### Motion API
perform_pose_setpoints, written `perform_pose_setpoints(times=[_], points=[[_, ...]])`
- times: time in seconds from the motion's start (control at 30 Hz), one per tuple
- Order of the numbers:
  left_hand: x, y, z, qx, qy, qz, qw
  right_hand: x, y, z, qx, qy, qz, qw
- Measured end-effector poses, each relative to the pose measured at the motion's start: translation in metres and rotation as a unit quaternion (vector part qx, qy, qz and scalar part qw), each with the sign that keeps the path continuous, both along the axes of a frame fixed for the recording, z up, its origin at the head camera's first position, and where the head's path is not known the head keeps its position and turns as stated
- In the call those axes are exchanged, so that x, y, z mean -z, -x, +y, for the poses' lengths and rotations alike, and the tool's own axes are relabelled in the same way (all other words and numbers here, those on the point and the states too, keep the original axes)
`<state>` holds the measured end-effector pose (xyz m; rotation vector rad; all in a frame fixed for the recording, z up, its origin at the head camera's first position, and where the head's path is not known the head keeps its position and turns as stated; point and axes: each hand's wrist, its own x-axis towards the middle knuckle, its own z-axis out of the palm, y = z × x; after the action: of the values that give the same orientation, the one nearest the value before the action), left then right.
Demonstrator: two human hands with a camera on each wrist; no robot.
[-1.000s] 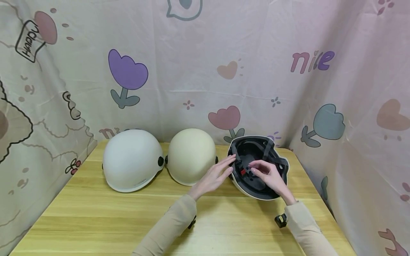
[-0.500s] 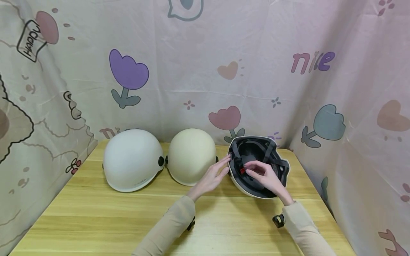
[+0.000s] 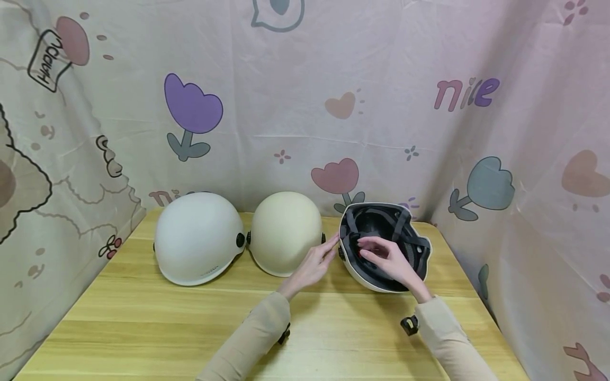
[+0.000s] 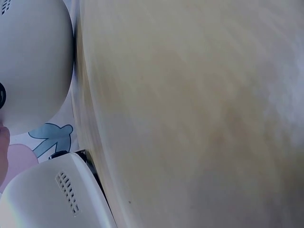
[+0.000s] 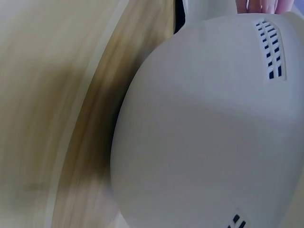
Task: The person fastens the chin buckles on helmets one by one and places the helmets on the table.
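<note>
An upturned helmet (image 3: 360, 281) lies at the right of the table in the head view, its black lining and grey straps facing up. My right hand (image 3: 392, 260) is over the opening, fingers and thumb loosely curved with a gap between them; it hides part of the lining. Fingers straight, my left hand (image 3: 311, 266) is at the helmet's left outer side, fingertips right at the rim, close to the cream helmet (image 3: 286, 233). In the right wrist view a pale vented helmet shell (image 5: 204, 118) fills most of the picture, with fingers (image 5: 268, 5) at its top edge.
A white helmet (image 3: 197, 238) with a black side knob stands dome up at the left, next to the cream one. The wooden table (image 3: 157, 323) meets a printed cloth backdrop (image 3: 286, 95) behind. Each wrist carries a small black camera (image 3: 410, 325).
My left hand has drawn back from over the opening to the helmet's left outer side. My right hand has shifted left, and the helmet's front rim sits slightly higher in the view.
</note>
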<state>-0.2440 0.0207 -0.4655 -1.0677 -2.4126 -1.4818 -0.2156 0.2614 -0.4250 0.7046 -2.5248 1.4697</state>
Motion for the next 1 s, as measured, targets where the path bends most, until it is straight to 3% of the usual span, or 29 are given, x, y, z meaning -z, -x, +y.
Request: perform_pose_setpoints(times=[0.5, 0.73, 1.0], points=[[-0.001, -0.003, -0.001, -0.001, 0.002, -0.003, 1.0, -0.001, 0.003, -0.01, -0.011, -0.015, -0.003, 0.9998], [-0.002, -0.004, -0.002, -0.002, -0.001, -0.032, 0.9995, -0.001, 0.004, -0.012, -0.006, -0.028, -0.011, 0.9995], [-0.004, -0.004, -0.002, 0.001, -0.009, -0.041, 0.9991, -0.003, 0.002, -0.014, -0.019, -0.013, -0.01, 0.9997]])
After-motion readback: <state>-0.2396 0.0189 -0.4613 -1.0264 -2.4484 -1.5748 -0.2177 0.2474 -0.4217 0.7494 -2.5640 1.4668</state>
